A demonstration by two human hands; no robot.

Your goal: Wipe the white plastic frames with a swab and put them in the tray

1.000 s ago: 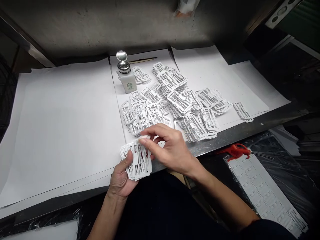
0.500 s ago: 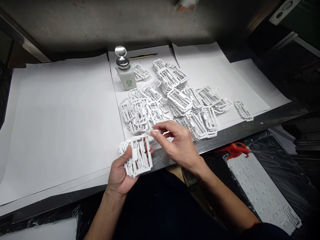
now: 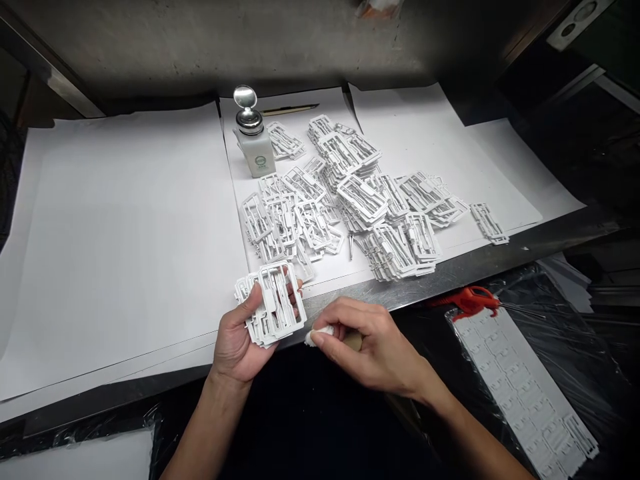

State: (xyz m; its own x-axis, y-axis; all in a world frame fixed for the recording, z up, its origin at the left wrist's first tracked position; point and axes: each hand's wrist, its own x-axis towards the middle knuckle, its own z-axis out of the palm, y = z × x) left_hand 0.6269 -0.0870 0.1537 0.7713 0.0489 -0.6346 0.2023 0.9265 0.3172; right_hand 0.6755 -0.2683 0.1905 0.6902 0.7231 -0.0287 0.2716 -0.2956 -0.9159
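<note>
My left hand (image 3: 240, 340) is closed on a fanned stack of white plastic frames (image 3: 274, 308), thin rectangles with slender parts inside. The thumb presses on the top of the stack and some fingertips show behind its right side. Just right of the stack, my right hand (image 3: 370, 340) pinches a small white wad (image 3: 318, 335), which looks like cotton, between thumb and fingers. The wad is apart from the frames, near the table's front edge. Heaps of similar white frames (image 3: 363, 199) lie on the paper beyond both hands.
A pump bottle (image 3: 257, 152) with its metal lid raised stands behind the heaps, near a thin dark tool (image 3: 290, 109). Tweezers (image 3: 351, 247) lie between piles. Below the metal table edge (image 3: 465, 257), a red-handled tool (image 3: 470, 301) rests by a grey-white sheet of parts (image 3: 525, 387).
My right hand has moved down toward me with the white wad, away from the top of the held frames. My left hand keeps its hold, with the stack slightly turned.
</note>
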